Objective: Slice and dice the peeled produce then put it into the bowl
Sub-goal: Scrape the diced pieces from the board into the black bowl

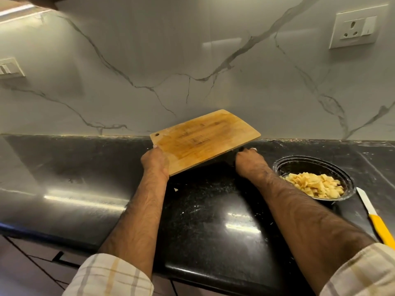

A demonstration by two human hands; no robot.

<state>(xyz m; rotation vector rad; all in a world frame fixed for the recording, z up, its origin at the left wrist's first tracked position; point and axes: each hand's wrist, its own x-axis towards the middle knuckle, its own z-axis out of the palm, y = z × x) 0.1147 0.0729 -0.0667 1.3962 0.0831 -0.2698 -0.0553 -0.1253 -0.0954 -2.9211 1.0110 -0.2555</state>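
Wooden cutting board (203, 139) is held lifted and tilted above the black worktop (85, 178): its near-left corner is gripped by the left hand (155, 162), its underside is supported by the right hand (249, 162), whose fingers are hidden. Diced produce (315, 185) lies already in the bowl (299, 163) just right, with the knife (376, 218) put aside, so the board seems emptied.

Both arms extended forward, sleeves rolled back.
Left hand (155, 162) gripping a lifted, tilted board's edge; right hand (249, 161) curled under its opposite edge.
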